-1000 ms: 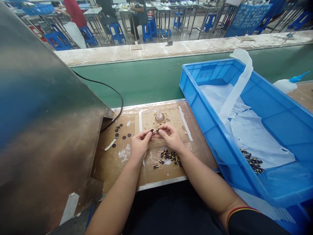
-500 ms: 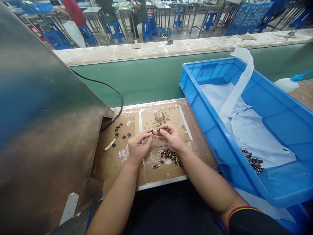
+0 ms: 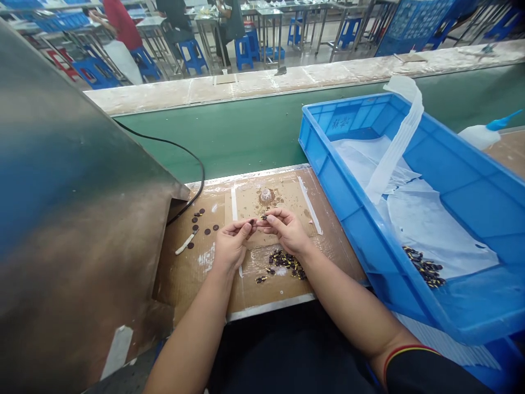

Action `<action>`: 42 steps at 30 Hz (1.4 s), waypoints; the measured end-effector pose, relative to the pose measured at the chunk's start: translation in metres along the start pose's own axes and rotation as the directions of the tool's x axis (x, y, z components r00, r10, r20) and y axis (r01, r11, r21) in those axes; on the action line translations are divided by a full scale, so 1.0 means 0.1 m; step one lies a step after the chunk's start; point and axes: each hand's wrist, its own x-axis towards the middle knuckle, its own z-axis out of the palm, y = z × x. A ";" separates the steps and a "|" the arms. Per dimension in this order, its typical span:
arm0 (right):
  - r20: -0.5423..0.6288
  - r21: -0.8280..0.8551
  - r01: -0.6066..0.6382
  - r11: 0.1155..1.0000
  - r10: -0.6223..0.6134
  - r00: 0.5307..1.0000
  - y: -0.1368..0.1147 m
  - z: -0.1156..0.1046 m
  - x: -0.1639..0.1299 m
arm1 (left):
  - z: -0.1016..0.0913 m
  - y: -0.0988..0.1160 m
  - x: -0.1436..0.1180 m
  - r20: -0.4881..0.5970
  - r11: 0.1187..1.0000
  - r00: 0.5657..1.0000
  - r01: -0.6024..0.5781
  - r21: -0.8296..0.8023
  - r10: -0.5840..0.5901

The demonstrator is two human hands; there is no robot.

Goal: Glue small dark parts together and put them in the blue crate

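Note:
My left hand [image 3: 230, 242] pinches a small dark piece [image 3: 251, 222] between thumb and forefinger; its exact kind is too small to tell. Close beside it, my right hand [image 3: 286, 231] is closed on a small black-and-yellow part [image 3: 264, 217]. Both hands meet over a cardboard sheet [image 3: 250, 203] taped to the bench. Below my right hand lies a pile of black-and-yellow parts [image 3: 283, 261], partly covered by the wrist. Left of my hands, several dark round discs [image 3: 207, 231] are scattered around a white-handled tool [image 3: 185, 244].
At the right stands a large blue crate [image 3: 348, 180] with white sheets [image 3: 435, 219] and more black-and-yellow parts [image 3: 424, 268] inside. A metal housing [image 3: 82, 219] with a black cable [image 3: 180, 143] borders the left. Behind the cardboard's wet spot runs a green ledge [image 3: 238, 137]. People sit farther back.
My left thumb and fingers have shifted slightly on the dark piece, and the wrist has turned a little. My right hand keeps its pinch. The whole view has tilted slightly.

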 end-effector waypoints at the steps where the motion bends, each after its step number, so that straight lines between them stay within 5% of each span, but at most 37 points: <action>1: -0.007 -0.047 0.035 0.998 -0.036 0.999 0.00 0.01 -0.01 | 0.01 0.00 0.01 -0.022 0.992 0.997 0.068 -0.106 -0.071; 7: -0.006 -0.283 0.179 0.942 -0.188 0.982 0.05 0.09 -0.08 | 0.08 0.02 0.03 -0.079 0.926 0.971 0.188 -0.328 -0.225; 27: 0.001 -0.356 0.220 0.908 -0.235 0.972 0.12 0.13 -0.13 | 0.07 0.00 -0.01 -0.061 0.965 0.993 0.083 -0.248 -0.101; 38: 0.188 -0.701 0.446 0.556 -0.459 0.868 0.05 0.08 -0.22 | 0.07 -0.09 -0.04 -0.088 0.998 0.996 -0.024 -0.057 0.019; 42: 0.204 -0.728 0.452 0.516 -0.466 0.861 0.06 0.07 -0.23 | 0.04 -0.13 -0.07 -0.077 0.994 0.993 -0.083 0.076 0.089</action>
